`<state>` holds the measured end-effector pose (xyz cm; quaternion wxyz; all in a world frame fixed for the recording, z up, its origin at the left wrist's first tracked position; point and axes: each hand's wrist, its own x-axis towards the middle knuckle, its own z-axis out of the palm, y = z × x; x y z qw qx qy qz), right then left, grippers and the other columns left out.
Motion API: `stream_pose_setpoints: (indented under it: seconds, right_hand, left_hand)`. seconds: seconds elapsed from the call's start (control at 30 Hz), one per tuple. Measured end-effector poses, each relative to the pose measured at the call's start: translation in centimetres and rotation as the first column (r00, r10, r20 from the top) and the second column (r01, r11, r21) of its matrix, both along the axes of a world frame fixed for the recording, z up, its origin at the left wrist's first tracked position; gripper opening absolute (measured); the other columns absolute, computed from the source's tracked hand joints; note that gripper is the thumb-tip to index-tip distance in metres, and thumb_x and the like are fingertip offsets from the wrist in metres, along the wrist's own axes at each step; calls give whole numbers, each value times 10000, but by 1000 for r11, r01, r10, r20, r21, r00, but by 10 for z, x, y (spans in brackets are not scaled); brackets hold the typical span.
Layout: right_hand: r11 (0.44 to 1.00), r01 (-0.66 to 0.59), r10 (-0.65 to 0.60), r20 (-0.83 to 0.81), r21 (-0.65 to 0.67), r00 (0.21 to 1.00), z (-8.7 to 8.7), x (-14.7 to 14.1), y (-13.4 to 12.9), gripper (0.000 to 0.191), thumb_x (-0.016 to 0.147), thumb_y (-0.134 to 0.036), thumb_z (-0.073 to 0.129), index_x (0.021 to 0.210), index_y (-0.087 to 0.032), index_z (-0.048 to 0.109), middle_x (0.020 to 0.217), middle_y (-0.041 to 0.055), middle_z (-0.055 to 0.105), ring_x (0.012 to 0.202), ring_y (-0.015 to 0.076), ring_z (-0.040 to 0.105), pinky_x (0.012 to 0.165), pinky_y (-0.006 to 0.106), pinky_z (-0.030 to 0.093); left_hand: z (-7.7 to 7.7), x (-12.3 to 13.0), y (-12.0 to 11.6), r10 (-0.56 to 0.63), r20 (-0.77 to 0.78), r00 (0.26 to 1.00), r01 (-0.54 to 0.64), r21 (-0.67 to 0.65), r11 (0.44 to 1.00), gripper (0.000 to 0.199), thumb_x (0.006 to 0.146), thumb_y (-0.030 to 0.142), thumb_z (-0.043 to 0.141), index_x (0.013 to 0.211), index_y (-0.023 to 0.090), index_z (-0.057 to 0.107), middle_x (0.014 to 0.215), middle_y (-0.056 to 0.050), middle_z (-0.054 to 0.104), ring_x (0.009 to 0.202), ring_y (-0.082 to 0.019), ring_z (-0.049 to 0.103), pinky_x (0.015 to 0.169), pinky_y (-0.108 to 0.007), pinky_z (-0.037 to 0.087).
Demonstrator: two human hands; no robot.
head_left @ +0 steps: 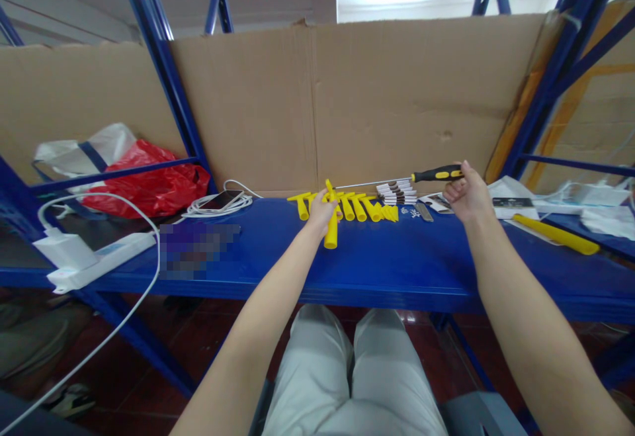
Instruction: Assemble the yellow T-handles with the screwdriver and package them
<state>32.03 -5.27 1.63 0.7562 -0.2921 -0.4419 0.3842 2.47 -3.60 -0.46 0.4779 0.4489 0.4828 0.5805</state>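
My left hand [323, 211] is closed round a yellow plastic piece with a tubular handle [331, 234], held just above the blue shelf. With its fingers wrapped round the end of the handle, my right hand [466, 192] grips a long screwdriver [436, 174] with a black and yellow grip. The shaft points left, nearly level, and its tip meets the head of the yellow piece; the exact contact is too small to make out. Behind my left hand lies a row of similar yellow pieces [360, 208]. Small yellow parts [387, 213] are piled to their right.
On the blue shelf [387, 257] are white strips with dark ends [397, 192], tiny metal screws [414, 212] and a grey flat piece [424, 212]. A long yellow part [558, 234] lies right. Left are a phone [221, 200], coiled white cable, power strip [102, 261] and red bag [149, 181]. Cardboard [248, 112] stands behind.
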Motion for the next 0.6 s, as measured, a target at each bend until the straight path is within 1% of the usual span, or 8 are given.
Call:
stream_pose_setpoints:
  seconds: [0.07, 0.13, 0.27, 0.37, 0.43, 0.53, 0.6]
  right_hand:
    - [1000, 11, -11, -7, 10, 1000, 0, -1, -1, 275, 730, -505, 747, 773, -279, 597, 383, -98, 304, 317, 81, 287, 292, 225, 227]
    - [1000, 17, -17, -4, 14, 1000, 0, -1, -1, 270, 740, -517, 738, 805, -289, 608, 392, -97, 309, 318, 83, 294, 294, 224, 237]
    - [1000, -6, 6, -1, 15, 1000, 1, -1, -1, 275, 741, -469, 755, 748, -273, 562, 472, -73, 427, 369, 88, 380, 320, 230, 299]
    - [1000, -9, 10, -19, 25, 1000, 1, -1, -1, 305, 745, -410, 761, 694, -255, 503, 533, -65, 493, 401, 82, 408, 339, 228, 322]
    - [999, -10, 10, -11, 37, 1000, 0, -1, -1, 352, 745, -415, 762, 669, -246, 463, 522, -67, 470, 398, 80, 395, 339, 225, 312]
    - [998, 10, -10, 6, 60, 1000, -2, 1, 1, 457, 724, -481, 771, 630, -234, 398, 489, -71, 414, 378, 76, 352, 320, 224, 269]
    - [997, 32, -32, -1, 64, 999, -3, 3, 3, 502, 693, -513, 784, 617, -231, 376, 487, -73, 418, 369, 72, 341, 308, 225, 247]
  left_hand:
    - [0, 0, 1, 3, 2, 1000, -3, 1, 1000, 593, 874, 32, 517, 1424, 242, 447, 1096, -103, 690, 468, -54, 566, 381, -150, 380]
    - [-1, 0, 2, 13, 3, 1000, -13, -2, 1000, 581, 874, 48, 534, 1416, 242, 456, 1093, -104, 690, 479, -57, 574, 386, -149, 383]
    - [-3, -1, 5, 27, 7, 1000, -27, -8, 1000, 592, 863, 113, 604, 1415, 266, 457, 1086, -100, 694, 509, -74, 604, 403, -150, 403]
    - [-3, -1, 6, 31, 7, 999, -31, -8, 999, 599, 860, 127, 616, 1419, 266, 453, 1093, -106, 694, 513, -78, 610, 405, -153, 411]
    - [-2, -1, 5, 30, 4, 1000, -30, -11, 999, 597, 863, 108, 598, 1422, 257, 450, 1101, -114, 691, 509, -78, 610, 400, -154, 407]
    - [-2, 0, 4, 23, -2, 1000, -23, -11, 1000, 595, 868, 66, 557, 1425, 242, 442, 1102, -114, 691, 494, -71, 599, 388, -149, 393]
    - [-3, 0, 5, 18, -6, 1000, -18, -7, 1000, 585, 867, 64, 558, 1414, 244, 454, 1090, -104, 693, 492, -66, 593, 385, -144, 390]
